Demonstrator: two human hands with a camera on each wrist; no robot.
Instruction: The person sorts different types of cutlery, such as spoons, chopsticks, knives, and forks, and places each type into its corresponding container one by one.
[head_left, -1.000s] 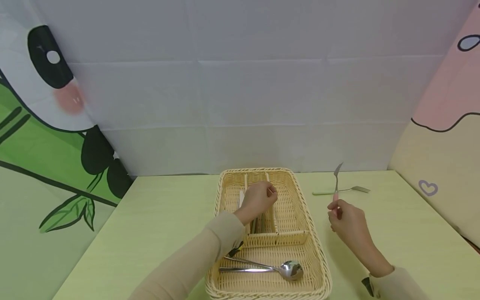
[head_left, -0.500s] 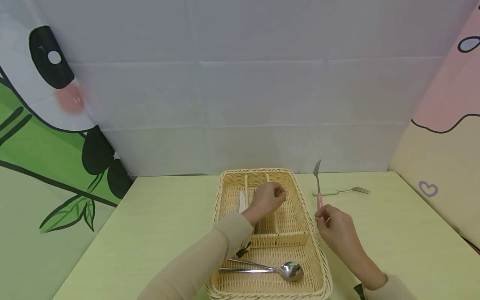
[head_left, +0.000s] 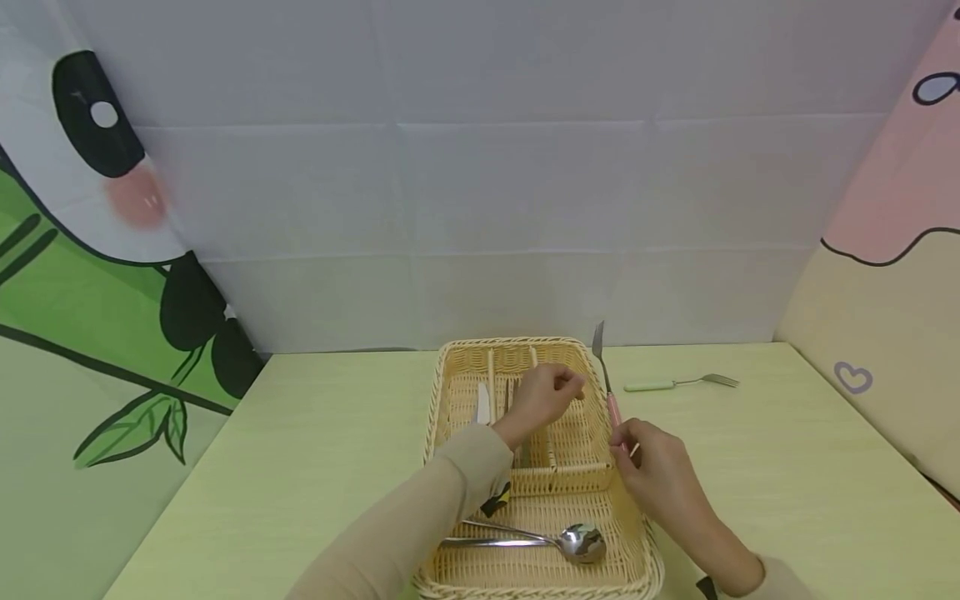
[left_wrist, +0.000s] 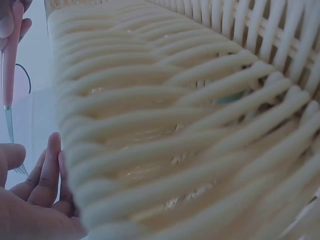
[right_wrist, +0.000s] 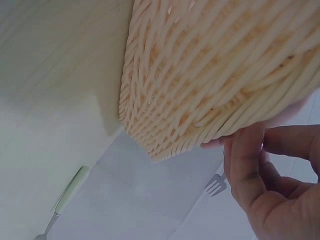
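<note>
My right hand (head_left: 656, 467) pinches a fork by its pink handle (head_left: 614, 408), the tines pointing up and away beside the basket's right rim. In the left wrist view the pink handle (left_wrist: 9, 75) hangs between fingers, and in the right wrist view the fork's tines (right_wrist: 216, 185) show past the hand. Over the wicker cutlery basket (head_left: 562, 479), my left hand (head_left: 543, 396) hovers near the divider of the middle and right compartments. Its thumb and fingers (left_wrist: 45, 180) are apart in the left wrist view, with nothing between them.
A green-handled fork (head_left: 651, 386) lies on the table right of the basket. Spoons (head_left: 581, 543) lie in the front compartment. A knife (head_left: 483, 402) sits in the left compartment, and cutlery (head_left: 524, 452) lies partly hidden in the middle one. A pale curtain (head_left: 525, 183) hangs behind.
The right hand has carried the pink-handled fork leftward, from in front of the green-handled fork to the basket's right rim. My left hand has shifted slightly to the right over the basket.
</note>
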